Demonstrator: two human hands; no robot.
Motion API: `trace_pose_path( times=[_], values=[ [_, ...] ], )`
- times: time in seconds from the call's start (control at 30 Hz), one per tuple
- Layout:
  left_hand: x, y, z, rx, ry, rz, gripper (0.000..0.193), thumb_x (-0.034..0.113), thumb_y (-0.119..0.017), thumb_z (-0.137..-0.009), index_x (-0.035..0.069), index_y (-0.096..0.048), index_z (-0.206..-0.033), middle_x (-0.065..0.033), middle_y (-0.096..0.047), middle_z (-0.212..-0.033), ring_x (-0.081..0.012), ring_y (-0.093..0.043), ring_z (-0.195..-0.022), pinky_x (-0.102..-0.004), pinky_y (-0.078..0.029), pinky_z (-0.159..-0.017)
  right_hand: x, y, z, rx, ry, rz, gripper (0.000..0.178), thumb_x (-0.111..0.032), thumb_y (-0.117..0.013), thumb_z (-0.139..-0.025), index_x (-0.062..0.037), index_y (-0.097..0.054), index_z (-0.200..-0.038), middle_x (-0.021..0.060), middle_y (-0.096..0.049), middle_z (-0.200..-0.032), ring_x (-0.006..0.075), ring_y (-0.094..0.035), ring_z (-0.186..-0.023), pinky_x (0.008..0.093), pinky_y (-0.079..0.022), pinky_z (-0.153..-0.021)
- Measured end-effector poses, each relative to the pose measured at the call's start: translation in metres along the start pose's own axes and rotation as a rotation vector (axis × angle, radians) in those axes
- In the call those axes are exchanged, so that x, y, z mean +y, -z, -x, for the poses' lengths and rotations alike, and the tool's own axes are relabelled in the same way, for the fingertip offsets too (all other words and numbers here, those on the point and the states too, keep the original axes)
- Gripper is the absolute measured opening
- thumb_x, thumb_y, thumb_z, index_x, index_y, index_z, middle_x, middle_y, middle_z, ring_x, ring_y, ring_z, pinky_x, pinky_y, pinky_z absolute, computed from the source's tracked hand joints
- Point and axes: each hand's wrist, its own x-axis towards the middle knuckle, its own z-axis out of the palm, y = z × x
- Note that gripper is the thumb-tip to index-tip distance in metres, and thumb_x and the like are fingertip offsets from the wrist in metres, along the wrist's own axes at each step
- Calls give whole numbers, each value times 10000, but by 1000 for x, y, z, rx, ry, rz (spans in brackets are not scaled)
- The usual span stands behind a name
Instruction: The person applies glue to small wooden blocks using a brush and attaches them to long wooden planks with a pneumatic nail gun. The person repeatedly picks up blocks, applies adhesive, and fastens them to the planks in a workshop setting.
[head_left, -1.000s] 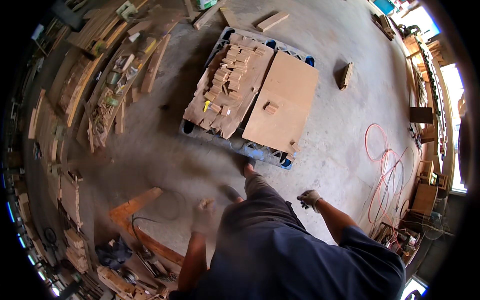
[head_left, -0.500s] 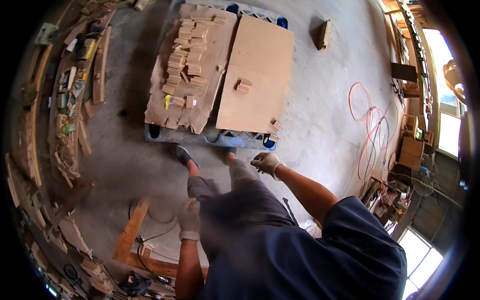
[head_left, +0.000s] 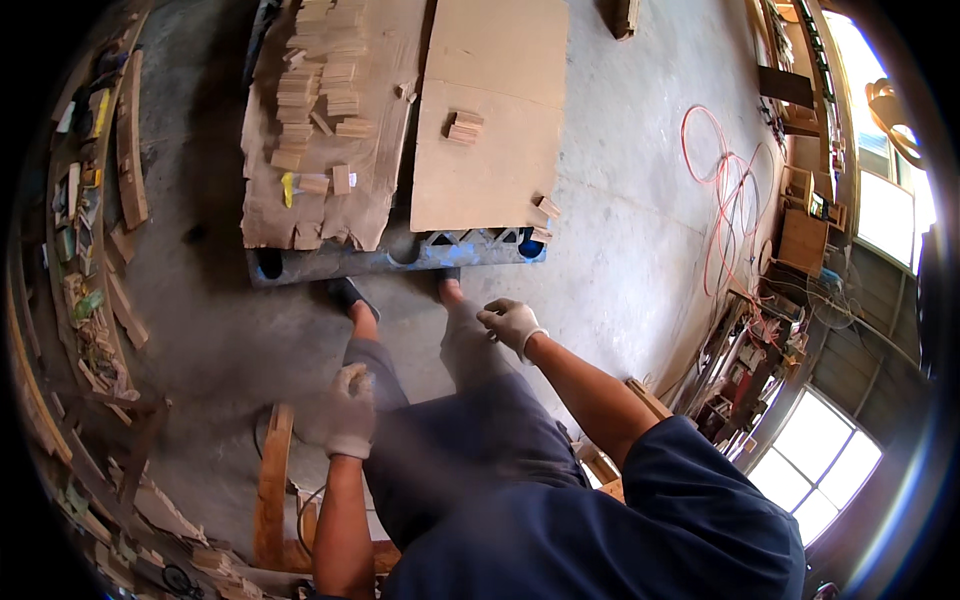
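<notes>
My left hand (head_left: 350, 411), in a pale work glove, hangs beside my left thigh. Its fingers look curled and a haze blurs it; nothing shows in them. My right hand (head_left: 513, 326), gloved too, is held ahead of my right thigh with its fingers bent inward and no object visible. Beyond my feet lies a blue-grey pallet (head_left: 340, 262), which neither hand touches. On its left, a torn brown cardboard sheet (head_left: 270, 220) bears rows of small wood blocks (head_left: 341, 72). On the right, a smoother cardboard sheet (head_left: 490, 180) carries a small block stack (head_left: 464, 127).
A yellow item (head_left: 289, 189) lies by loose blocks on the torn sheet. Red hose (head_left: 685, 150) loops over the concrete floor at right. Scrap lumber (head_left: 130, 150) lines the left side. An orange-brown timber (head_left: 272, 490) stands near my left arm. A wood piece (head_left: 626, 18) lies far off.
The pallet and its blocks have shifted up and left in view as my head moved. Both hands sit slightly farther left, fingers still curled. The blocks keep their arrangement.
</notes>
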Motion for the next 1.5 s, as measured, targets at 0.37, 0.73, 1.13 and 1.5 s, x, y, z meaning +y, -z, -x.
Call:
trace_pose_path(
  times=[0.37,0.73,1.13,1.5],
  values=[
    [-46,-37,-19,131,38,-478,396,195,-695,-986,31,-640,-1342,-232,-661,-1327,-427,-594,-1268,-502,-453,-1096,83,78,-155,303,-315,-535,497,-341,-696,-1050,8,-600,-1390,174,-740,-1102,280,-758,-827,402,-642,-708],
    [-32,-43,-64,94,-123,-619,409,111,-681,-935,-13,-612,-1318,-267,-600,-1359,-470,-560,-1273,-544,-438,-1116,118,138,-356,550,-444,-744,702,-470,-719,-1011,-13,-470,-1482,262,-665,-1316,425,-749,-1071,525,-667,-822],
    [-17,-55,-67,88,-111,-599,457,218,-623,-956,-48,-612,-1327,-267,-589,-1367,-461,-556,-1288,-537,-427,-1116,121,134,-381,1029,-316,-38,547,-268,-810,-814,-64,-629,-1289,215,-719,-1220,372,-686,-1195,463,-560,-983],
    [-22,-34,-81,55,-235,-701,492,367,-689,-1014,58,-636,-1395,-245,-598,-1405,-453,-569,-1317,-539,-473,-1108,55,177,-381,732,-30,403,426,-213,-818,-774,-86,-710,-1167,189,-745,-1162,387,-711,-1082,465,-573,-961]
  ],
)
